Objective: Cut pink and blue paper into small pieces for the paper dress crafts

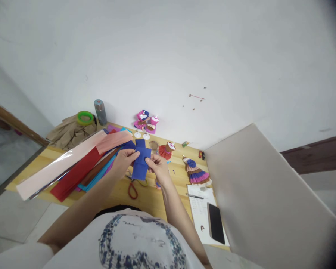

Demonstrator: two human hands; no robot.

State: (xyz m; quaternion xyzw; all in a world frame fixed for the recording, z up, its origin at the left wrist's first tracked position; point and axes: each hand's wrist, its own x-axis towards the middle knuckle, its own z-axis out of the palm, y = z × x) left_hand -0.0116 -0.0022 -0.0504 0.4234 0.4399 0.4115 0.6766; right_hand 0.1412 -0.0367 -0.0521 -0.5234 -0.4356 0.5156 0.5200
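Between my two hands, above the wooden table, is a piece of blue crepe paper [141, 164] with fold lines across it. My left hand [125, 158] pinches its left edge between thumb and fingers. On the right edge, my right hand [157, 167] grips it the same way. Scissors [133, 189] with red handles lie on the table below the paper, partly hidden by it. Long strips of coloured crepe paper, a red one [78, 175] among them, are piled to the left of my left hand. A small doll-like figure with a red skirt [165, 151] stands just beyond my right hand.
Along the wall stand a flask [100, 113] and several pink paper figures [145, 121]. A green tape roll [84, 117] rests on beige cloth [70, 132]. A layered paper dress [196, 172], a pen [195, 196] and a phone [215, 223] lie right, beside an upright board [263, 190].
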